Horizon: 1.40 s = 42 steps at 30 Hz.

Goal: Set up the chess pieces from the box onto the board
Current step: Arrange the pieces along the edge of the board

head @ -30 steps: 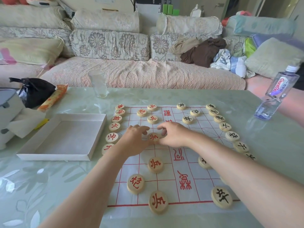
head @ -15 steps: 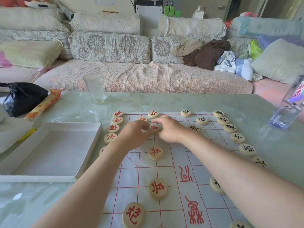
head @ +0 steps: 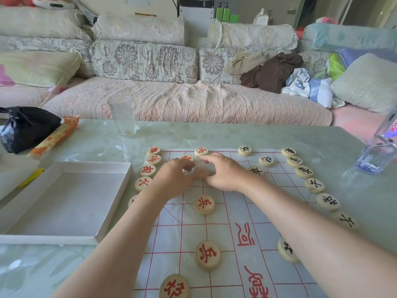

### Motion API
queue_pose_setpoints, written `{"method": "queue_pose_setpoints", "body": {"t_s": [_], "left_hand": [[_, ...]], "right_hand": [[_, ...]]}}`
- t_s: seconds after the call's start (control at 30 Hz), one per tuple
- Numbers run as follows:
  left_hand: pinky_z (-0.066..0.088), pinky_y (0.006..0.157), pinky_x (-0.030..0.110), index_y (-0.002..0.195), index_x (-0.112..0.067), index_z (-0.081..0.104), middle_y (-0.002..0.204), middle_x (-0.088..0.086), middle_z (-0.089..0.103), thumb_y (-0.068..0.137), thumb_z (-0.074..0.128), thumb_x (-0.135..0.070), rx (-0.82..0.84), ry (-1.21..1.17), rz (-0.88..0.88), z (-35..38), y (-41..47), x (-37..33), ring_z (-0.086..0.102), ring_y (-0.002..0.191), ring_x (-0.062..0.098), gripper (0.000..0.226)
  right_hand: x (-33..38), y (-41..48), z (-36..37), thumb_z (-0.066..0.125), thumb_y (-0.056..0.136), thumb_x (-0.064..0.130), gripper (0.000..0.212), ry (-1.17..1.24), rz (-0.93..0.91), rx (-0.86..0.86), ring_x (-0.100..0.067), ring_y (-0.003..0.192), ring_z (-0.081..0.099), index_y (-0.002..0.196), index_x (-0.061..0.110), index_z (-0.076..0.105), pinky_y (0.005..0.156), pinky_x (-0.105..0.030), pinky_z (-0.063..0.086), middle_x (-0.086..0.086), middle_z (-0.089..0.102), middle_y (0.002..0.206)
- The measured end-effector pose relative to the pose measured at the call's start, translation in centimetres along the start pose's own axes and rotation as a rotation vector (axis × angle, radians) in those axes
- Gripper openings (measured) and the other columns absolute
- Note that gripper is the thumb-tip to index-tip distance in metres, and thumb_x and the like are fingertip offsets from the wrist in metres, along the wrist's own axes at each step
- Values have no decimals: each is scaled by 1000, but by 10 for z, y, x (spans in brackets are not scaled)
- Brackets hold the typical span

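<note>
Table (head: 236, 134): glass (head: 123, 117) beyond board (head: 233, 208), bottle (head: 378, 155) right

Both forearms (head: 120, 244) run from bottom of frame to centre; left hand (head: 174, 179) + right hand (head: 225, 173) meet at blurred wooden disc (head: 200, 172), grip unclear, blocking mid-board. Free: bare squares of white sheet board w/ red grid (head: 240, 207) betw. arms, except red-marked wooden discs (head: 204, 204) down centre line; more of them wall left edge, open white cardboard box (head: 90, 165) just beside. Right edge: curve of black-marked wooden discs (head: 304, 172). Clear drinking glass (head: 123, 117) upper left, clear plastic water bottle (head: 378, 153) far right; pale green table (head: 214, 134) strip betw. them open.
</note>
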<state>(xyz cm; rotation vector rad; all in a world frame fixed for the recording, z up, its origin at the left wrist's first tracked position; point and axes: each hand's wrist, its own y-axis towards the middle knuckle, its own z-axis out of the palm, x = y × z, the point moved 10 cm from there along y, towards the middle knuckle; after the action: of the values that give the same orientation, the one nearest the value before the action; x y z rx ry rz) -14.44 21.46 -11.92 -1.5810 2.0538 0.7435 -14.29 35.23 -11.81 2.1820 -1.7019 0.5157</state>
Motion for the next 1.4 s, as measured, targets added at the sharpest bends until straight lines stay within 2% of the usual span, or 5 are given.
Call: {"method": "queue_pose_setpoints", "body": {"t_s": [0.43,0.83,1.0,1.1,1.4], "left_hand": [[48,82,25,114,-29,68,110,-14,69,85,67,-29,-15,25,47,9,6,-7,56,86,10,29],[44,79,23,118,-29,66,110,-14,67,86,67,-32,9,27,37,8,7,-8,56,86,11,33],[41,74,21,113,-27,66,105,-12,67,89,61,-28,-74,24,6,-12,21,-5,60,85,14,24],[41,76,25,114,-27,65,110,-7,64,90,59,-28,-96,61,-16,-18,34,-1,56,89,15,25],[44,95,34,118,-24,64,116,2,60,92,45,-15,-78,111,-18,-18,77,-1,53,111,22,33]], "right_hand": [[-9,5,3,66,84,45,31,-33,18,-40,-16,112,55,113,36,65,90,-27,42,6,52,113],[-13,3,0,68,79,52,58,-24,74,-18,-16,118,53,133,33,55,97,-30,44,4,51,127],[-16,4,-23,59,87,32,41,67,93,-80,-11,102,53,128,34,56,83,-26,43,8,52,117],[-20,17,-30,55,88,24,37,-13,104,-132,-16,107,56,125,29,58,92,-32,46,3,53,124],[-31,69,-26,68,67,70,66,-127,344,-74,-21,97,61,110,21,61,74,-32,47,2,62,108]]}}
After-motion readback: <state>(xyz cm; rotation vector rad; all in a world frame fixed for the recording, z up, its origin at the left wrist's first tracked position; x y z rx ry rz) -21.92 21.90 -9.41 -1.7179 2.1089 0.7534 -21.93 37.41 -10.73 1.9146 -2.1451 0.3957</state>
